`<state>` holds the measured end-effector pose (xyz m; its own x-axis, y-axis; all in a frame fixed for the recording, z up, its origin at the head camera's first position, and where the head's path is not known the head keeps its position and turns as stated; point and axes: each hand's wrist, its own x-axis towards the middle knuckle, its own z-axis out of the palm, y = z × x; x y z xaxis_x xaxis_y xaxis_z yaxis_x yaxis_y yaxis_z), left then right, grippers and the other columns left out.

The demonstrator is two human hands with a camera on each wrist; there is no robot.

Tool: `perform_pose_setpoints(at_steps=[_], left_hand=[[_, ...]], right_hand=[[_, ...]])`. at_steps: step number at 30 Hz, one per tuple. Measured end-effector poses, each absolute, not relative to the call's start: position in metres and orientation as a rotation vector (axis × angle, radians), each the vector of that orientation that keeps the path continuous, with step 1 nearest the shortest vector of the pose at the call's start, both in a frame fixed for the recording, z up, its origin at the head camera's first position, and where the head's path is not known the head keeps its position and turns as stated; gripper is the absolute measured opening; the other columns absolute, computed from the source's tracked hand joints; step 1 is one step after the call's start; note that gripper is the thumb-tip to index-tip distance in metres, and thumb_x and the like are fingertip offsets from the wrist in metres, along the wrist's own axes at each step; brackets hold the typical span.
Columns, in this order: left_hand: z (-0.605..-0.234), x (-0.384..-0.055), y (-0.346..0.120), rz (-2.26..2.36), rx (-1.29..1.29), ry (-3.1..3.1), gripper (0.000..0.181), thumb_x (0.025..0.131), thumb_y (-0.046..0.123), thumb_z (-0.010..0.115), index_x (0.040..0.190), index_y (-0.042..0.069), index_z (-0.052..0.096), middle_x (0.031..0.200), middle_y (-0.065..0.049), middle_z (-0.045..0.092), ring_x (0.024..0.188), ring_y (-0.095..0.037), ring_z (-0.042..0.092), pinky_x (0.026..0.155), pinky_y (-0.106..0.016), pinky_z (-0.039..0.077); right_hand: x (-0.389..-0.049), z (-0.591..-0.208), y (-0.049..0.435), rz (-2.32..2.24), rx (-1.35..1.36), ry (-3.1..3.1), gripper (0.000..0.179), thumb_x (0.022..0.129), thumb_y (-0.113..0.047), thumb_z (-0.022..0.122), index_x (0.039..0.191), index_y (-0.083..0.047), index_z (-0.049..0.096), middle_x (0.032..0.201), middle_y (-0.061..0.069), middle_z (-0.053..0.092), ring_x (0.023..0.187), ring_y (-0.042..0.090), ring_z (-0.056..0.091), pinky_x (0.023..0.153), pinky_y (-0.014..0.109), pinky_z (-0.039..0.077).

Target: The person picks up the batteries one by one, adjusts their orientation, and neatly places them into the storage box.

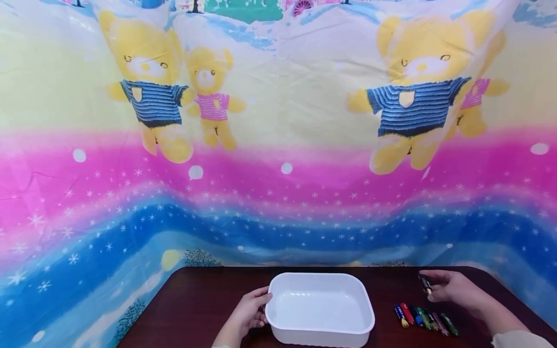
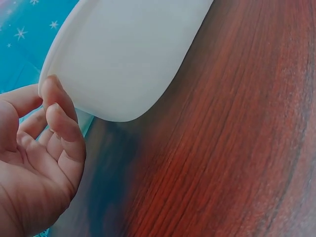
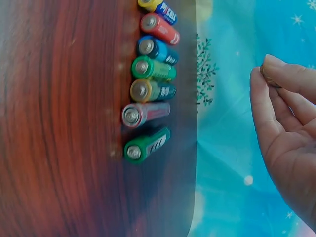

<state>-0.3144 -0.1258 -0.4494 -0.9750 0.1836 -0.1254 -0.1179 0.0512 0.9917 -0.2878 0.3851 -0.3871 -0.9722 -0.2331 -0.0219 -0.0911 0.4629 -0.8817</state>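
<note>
Here, a white plastic tub [image 1: 322, 337] in one grip, a single battery [image 1: 426, 285] in the other

A cloth backdrop [image 1: 278, 193] printed with yellow teddy bears and snowflakes fills the upper part of the head view. Below it spreads a dark reddish wood-grain table [image 1: 196, 304], with the rounded rectangular tub at bottom centre. The left hand [image 1: 248, 311], just left of the tub, holds its left rim between thumb and curled fingers. At lower right, the right hand [image 1: 459, 289] pinches with thumb and fingertips. Near it, seven cylindrical batteries lie side by side on the table. From top to bottom of the right wrist view they are blue-and-yellow [image 3: 163, 10], red [image 3: 162, 28], blue [image 3: 159, 49], green [image 3: 154, 68], dark with a gold end [image 3: 154, 91], reddish-silver [image 3: 148, 113] and green again. The pinched battery, dark with a coppery end, is held apart from the row.
</note>
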Motion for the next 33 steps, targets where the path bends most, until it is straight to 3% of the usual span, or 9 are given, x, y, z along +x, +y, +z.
perform_pose_setpoints(at_steps=[5, 15, 23, 33], left_hand=[[-0.448, -0.315, -0.125, 2.004, 0.081, 2.096, 0.056, 0.090, 0.026, 0.058, 0.137, 0.002, 0.042, 0.062, -0.002, 0.050, 0.044, -0.008, 0.049, 0.044, -0.017, 0.045], [-0.447, -0.317, -0.127, 1.972, 0.101, 2.141, 0.052, 0.088, 0.022, 0.059, 0.134, 0.002, 0.046, 0.061, -0.003, 0.052, 0.044, -0.009, 0.050, 0.041, -0.017, 0.043], [-0.441, -0.318, -0.134, 1.915, 0.131, 2.177, 0.051, 0.087, 0.021, 0.062, 0.132, 0.000, 0.047, 0.063, -0.003, 0.055, 0.045, -0.008, 0.050, 0.041, -0.015, 0.042], [-0.440, -0.320, -0.130, 1.891, 0.147, 2.202, 0.044, 0.092, 0.025, 0.056, 0.128, 0.001, 0.049, 0.068, -0.004, 0.054, 0.046, -0.008, 0.050, 0.041, -0.015, 0.041]], right_hand=[[-0.291, -0.385, 0.375, -1.547, -0.284, 2.565, 0.071, 0.079, -0.008, 0.071, 0.133, 0.016, 0.033, 0.128, 0.043, 0.034, 0.111, 0.048, 0.048, 0.082, 0.047, 0.052], [-0.301, -0.378, 0.352, -1.582, -0.207, 2.580, 0.073, 0.080, -0.008, 0.070, 0.138, 0.010, 0.029, 0.136, 0.040, 0.023, 0.120, 0.055, 0.031, 0.084, 0.047, 0.050], [-0.307, -0.371, 0.331, -1.583, -0.219, 2.615, 0.071, 0.078, -0.008, 0.071, 0.136, 0.010, 0.034, 0.133, 0.041, 0.028, 0.120, 0.054, 0.031, 0.084, 0.047, 0.050], [-0.316, -0.357, 0.311, -1.592, -0.264, 2.596, 0.071, 0.077, -0.006, 0.072, 0.136, 0.010, 0.035, 0.132, 0.038, 0.033, 0.119, 0.049, 0.037, 0.086, 0.047, 0.050]])
